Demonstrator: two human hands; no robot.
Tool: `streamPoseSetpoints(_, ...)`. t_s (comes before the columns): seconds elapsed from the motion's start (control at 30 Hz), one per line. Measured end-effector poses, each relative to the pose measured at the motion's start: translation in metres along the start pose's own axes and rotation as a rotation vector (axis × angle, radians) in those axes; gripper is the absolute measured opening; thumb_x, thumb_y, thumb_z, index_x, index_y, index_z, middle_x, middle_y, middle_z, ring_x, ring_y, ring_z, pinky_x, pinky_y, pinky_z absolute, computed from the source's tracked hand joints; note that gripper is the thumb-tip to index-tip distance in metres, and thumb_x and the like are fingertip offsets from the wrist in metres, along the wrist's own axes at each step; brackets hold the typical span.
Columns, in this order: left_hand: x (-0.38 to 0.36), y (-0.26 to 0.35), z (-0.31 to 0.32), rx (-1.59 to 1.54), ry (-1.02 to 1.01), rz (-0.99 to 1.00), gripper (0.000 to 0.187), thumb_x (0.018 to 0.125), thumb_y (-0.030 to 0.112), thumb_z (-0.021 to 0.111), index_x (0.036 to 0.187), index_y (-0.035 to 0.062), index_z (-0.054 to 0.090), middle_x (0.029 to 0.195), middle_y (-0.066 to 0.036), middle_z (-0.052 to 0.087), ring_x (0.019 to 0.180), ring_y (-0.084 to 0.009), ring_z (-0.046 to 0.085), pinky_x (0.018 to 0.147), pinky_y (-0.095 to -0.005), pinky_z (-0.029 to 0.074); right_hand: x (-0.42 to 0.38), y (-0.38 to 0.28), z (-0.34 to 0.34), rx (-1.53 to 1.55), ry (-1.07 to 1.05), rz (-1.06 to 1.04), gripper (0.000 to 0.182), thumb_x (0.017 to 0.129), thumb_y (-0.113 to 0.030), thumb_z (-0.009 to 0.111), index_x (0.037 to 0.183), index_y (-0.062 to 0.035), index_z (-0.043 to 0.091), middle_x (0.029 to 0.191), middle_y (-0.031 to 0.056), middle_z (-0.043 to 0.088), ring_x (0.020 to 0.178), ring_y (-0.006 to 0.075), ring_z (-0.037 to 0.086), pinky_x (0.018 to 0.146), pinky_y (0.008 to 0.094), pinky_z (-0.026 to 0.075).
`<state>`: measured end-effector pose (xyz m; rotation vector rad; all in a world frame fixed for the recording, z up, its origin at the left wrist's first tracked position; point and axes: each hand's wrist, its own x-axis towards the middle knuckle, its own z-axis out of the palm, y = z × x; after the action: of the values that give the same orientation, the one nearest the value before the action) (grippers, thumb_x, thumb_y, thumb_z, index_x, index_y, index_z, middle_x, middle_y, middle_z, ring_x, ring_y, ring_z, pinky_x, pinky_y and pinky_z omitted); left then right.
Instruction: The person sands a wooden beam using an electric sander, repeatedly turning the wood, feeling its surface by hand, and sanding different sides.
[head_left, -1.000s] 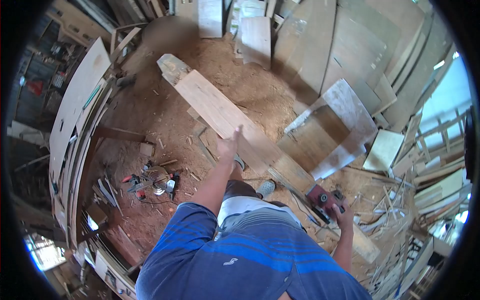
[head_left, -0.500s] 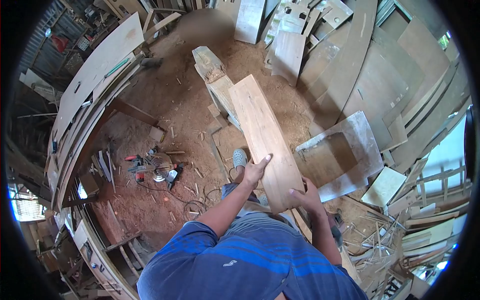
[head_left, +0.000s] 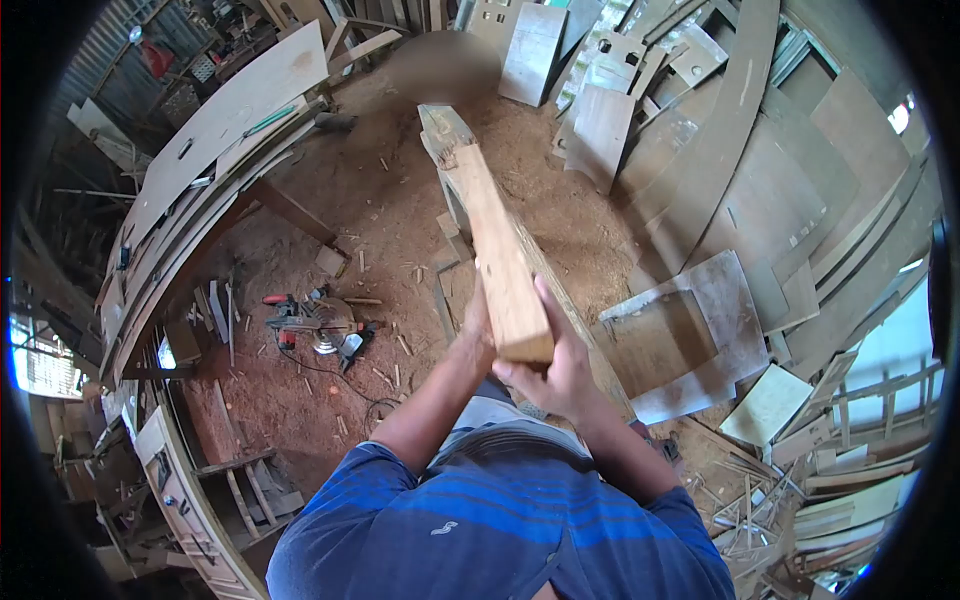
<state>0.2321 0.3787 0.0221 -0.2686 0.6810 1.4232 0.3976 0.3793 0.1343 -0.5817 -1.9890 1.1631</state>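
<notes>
A thick wooden plank (head_left: 505,265) is turned up on its narrow edge between my two hands, its near end close to my body. My left hand (head_left: 478,325) is closed against the plank's left face, with its fingers mostly hidden. My right hand (head_left: 558,365) grips the near end, fingers along the right face and thumb beneath the end. Under the plank runs a rough timber bench (head_left: 447,128), whose far end sticks out beyond it.
A circular saw (head_left: 315,325) with a cable lies on the ground at left among wood scraps. A curved stack of boards (head_left: 210,140) stands beyond it. Sheets and panels (head_left: 760,200) lean at right, near a pale frame-shaped board (head_left: 725,290). Offcuts (head_left: 745,500) litter the lower right.
The plank has been rolled from its broad face onto its narrow edge. My left hand has slid down its left side, and my right hand has moved left around the near end.
</notes>
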Motion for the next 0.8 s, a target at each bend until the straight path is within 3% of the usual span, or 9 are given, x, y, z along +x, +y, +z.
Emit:
streamPoseSetpoints(0.07,-0.027,0.023,0.055,0.057,0.024,0.132,0.071,0.115,0.063,0.041,0.158,0.007,0.051,0.15,-0.022,0.064,0.133,-0.0346,0.068,0.117,-0.0537,0.054,0.03,-0.009,0.005,0.077,0.109,0.019,0.107,0.091,-0.033,0.087,0.166,0.0133,0.027,0.156,0.0338,0.053,0.143,0.0399,0.058,0.118,0.0455,0.048)
streamPoseSetpoints(0.1,0.013,0.032,0.021,0.177,-0.041,0.202,0.071,0.113,0.064,0.044,0.161,0.0116,0.05,0.144,-0.018,0.065,0.129,-0.033,0.069,0.111,-0.054,0.057,0.046,-0.013,0.004,0.116,0.164,0.028,0.108,0.091,-0.037,0.088,0.165,0.0145,0.027,0.152,0.0349,0.056,0.14,0.041,0.062,0.116,0.0462,0.05)
streamPoseSetpoints(0.17,-0.012,0.042,0.062,0.392,-0.073,0.433,0.072,0.114,0.064,0.041,0.162,0.0095,0.047,0.145,-0.016,0.064,0.131,-0.031,0.068,0.111,-0.0492,0.057,0.073,-0.023,-0.002,0.142,0.172,0.04,0.106,0.096,-0.04,0.084,0.163,0.018,0.026,0.148,0.0358,0.058,0.137,0.0375,0.064,0.112,0.0434,0.053)
streamPoseSetpoints(0.2,-0.041,0.042,0.097,0.453,-0.079,0.453,0.068,0.117,0.059,0.034,0.162,0.0086,0.045,0.146,-0.016,0.062,0.132,-0.0299,0.067,0.112,-0.0466,0.056,0.083,-0.026,-0.003,0.164,0.168,0.049,0.106,0.097,-0.041,0.083,0.163,0.0186,0.026,0.147,0.0359,0.058,0.136,0.0373,0.064,0.111,0.0428,0.054)
streamPoseSetpoints(0.33,-0.06,0.052,0.128,0.503,-0.243,0.542,0.066,0.12,0.054,0.024,0.162,0.0081,0.044,0.145,-0.017,0.063,0.131,-0.0279,0.066,0.111,-0.0453,0.057,0.11,-0.037,-0.007,0.184,0.141,0.063,0.107,0.099,-0.045,0.08,0.163,0.02,0.024,0.146,0.0357,0.059,0.134,0.0362,0.066,0.109,0.0417,0.056)
streamPoseSetpoints(0.47,-0.06,0.057,0.135,0.531,-0.219,0.559,0.083,0.114,0.069,0.031,0.16,0.0004,0.044,0.145,-0.022,0.061,0.13,-0.0291,0.068,0.112,-0.0433,0.056,0.115,-0.047,-0.009,0.23,0.162,0.134,0.095,0.1,-0.039,0.08,0.163,0.0153,0.032,0.145,0.0248,0.063,0.133,0.0256,0.064,0.111,0.0376,0.052)
streamPoseSetpoints(0.57,-0.053,0.06,0.128,0.527,-0.265,0.501,0.066,0.119,0.055,0.024,0.162,0.0083,0.043,0.145,-0.017,0.062,0.13,-0.0289,0.067,0.111,-0.0442,0.057,0.116,-0.041,-0.011,0.185,0.148,0.114,0.094,0.101,-0.037,0.08,0.163,0.0154,0.033,0.146,0.0253,0.062,0.134,0.0255,0.064,0.11,0.0373,0.053)
streamPoseSetpoints(0.7,-0.05,0.049,0.127,0.488,-0.263,0.533,0.071,0.117,0.061,0.028,0.162,0.0081,0.045,0.144,-0.017,0.064,0.128,-0.0301,0.068,0.11,-0.0464,0.056,0.108,-0.037,-0.014,0.136,0.168,0.051,0.105,0.098,-0.044,0.08,0.162,0.0204,0.027,0.143,0.0354,0.061,0.132,0.0362,0.067,0.107,0.0413,0.057)
streamPoseSetpoints(0.8,-0.048,0.048,0.125,0.497,-0.255,0.518,0.074,0.116,0.064,0.028,0.162,0.0087,0.044,0.144,-0.017,0.064,0.128,-0.0302,0.069,0.11,-0.0458,0.057,0.106,-0.037,-0.015,0.191,0.152,0.062,0.106,0.099,-0.043,0.08,0.163,0.0201,0.024,0.144,0.0354,0.06,0.134,0.0358,0.066,0.108,0.0411,0.056)
